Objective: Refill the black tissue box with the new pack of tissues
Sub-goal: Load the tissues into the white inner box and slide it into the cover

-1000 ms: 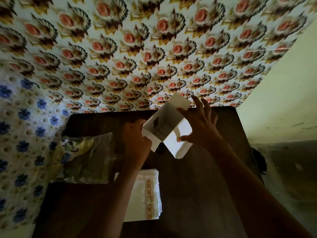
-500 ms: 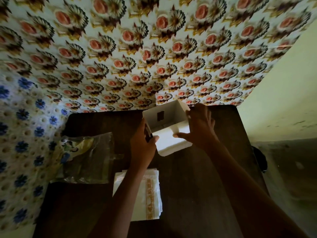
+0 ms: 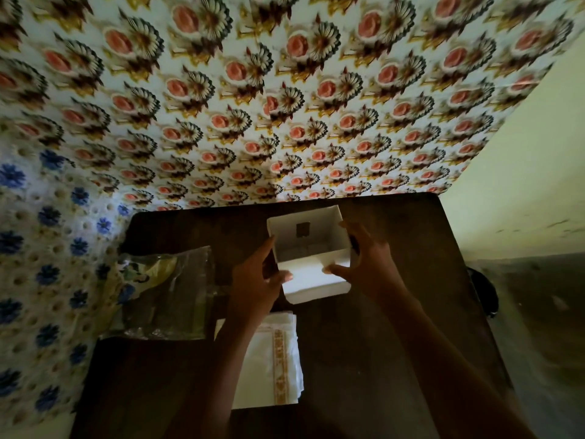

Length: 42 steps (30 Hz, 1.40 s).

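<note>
The open white cardboard box (image 3: 308, 245) stands near the table's (image 3: 395, 312) far edge, front flap folded down. The left hand (image 3: 256, 280) grips its left wall, thumb on the flap. The right hand (image 3: 367, 264) sets its thumb on the flap; its spread, half-curled fingers (image 3: 364, 239) blur beside the right wall, contact unclear. A dark patch inside is unreadable.

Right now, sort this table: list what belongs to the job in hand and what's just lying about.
In hand: open white cardboard box, held by left hand and right hand.
Lying about: folded white cloth with orange border, clear plastic bag.
</note>
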### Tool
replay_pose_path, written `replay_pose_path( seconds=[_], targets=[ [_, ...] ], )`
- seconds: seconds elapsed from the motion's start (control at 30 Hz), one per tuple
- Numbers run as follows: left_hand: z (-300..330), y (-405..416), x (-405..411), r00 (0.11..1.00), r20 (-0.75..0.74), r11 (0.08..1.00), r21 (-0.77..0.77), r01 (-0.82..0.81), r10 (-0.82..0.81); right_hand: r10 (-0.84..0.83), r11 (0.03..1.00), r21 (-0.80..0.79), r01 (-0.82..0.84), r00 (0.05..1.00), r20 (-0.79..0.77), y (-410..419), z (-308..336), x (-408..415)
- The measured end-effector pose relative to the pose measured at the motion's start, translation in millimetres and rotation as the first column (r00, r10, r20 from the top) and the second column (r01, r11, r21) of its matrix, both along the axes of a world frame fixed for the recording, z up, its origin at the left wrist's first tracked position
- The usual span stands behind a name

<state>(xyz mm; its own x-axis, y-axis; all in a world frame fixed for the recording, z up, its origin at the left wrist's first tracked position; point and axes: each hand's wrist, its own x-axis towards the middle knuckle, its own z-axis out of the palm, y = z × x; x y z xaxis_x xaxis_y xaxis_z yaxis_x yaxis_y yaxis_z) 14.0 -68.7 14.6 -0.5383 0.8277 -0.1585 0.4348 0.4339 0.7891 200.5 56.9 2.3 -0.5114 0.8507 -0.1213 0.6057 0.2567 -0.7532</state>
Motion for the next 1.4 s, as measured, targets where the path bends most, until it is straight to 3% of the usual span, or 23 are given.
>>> replay_pose_path(
  seconds=[0.2, 0.33, 0.63, 0.83, 0.97, 1.07, 1.17, 1.27, 1.33, 1.4],
  targets=[
    [-13, -4, 10, 0.988, -0.145, 0.997, 0.075, -0.033, 0.044, -0.042, 0.985, 0.167, 0.043, 0.999, -0.006, -16, -10, 1],
    [-13, 2, 7, 0.986, -0.158, 0.996, 0.076, -0.049, 0.06, -0.053, 0.977, 0.205, 0.052, 0.999, -0.002, -18, -10, -5],
    [-6, -17, 13, 0.992, -0.036, 0.989, 0.088, -0.12, 0.124, -0.049, 0.98, 0.191, 0.048, 0.999, 0.002, -21, -9, 12],
    [-1, -35, 16, 0.973, 0.148, 0.963, 0.178, -0.203, 0.177, -0.171, 0.965, 0.188, 0.18, 0.983, -0.066, -39, -3, 24],
    [5, -57, 24, 0.941, 0.182, 0.926, 0.201, -0.319, 0.284, -0.278, 0.934, 0.196, 0.3, 0.952, -0.132, -65, -2, 31],
    [-4, -77, 26, 0.925, 0.152, 0.918, 0.148, -0.369, 0.348, -0.381, 0.896, 0.158, 0.414, 0.902, -0.204, -89, -5, 36],
    [-21, -103, 28, 0.933, -0.045, 0.934, 0.014, -0.356, 0.356, -0.445, 0.871, 0.095, 0.481, 0.857, -0.261, -111, -13, 40],
    [-49, -131, 26, 0.922, -0.133, 0.909, -0.17, -0.382, 0.363, -0.441, 0.873, 0.093, 0.479, 0.856, -0.271, -134, -34, 39],
    [-68, -145, 21, 0.911, -0.178, 0.845, -0.34, -0.412, 0.373, -0.431, 0.886, 0.066, 0.459, 0.868, -0.247, -146, -53, 33],
    [-84, -158, 14, 0.924, -0.152, 0.806, -0.453, -0.381, 0.352, -0.389, 0.916, 0.028, 0.4, 0.903, -0.181, -158, -67, 25]
  ],
)
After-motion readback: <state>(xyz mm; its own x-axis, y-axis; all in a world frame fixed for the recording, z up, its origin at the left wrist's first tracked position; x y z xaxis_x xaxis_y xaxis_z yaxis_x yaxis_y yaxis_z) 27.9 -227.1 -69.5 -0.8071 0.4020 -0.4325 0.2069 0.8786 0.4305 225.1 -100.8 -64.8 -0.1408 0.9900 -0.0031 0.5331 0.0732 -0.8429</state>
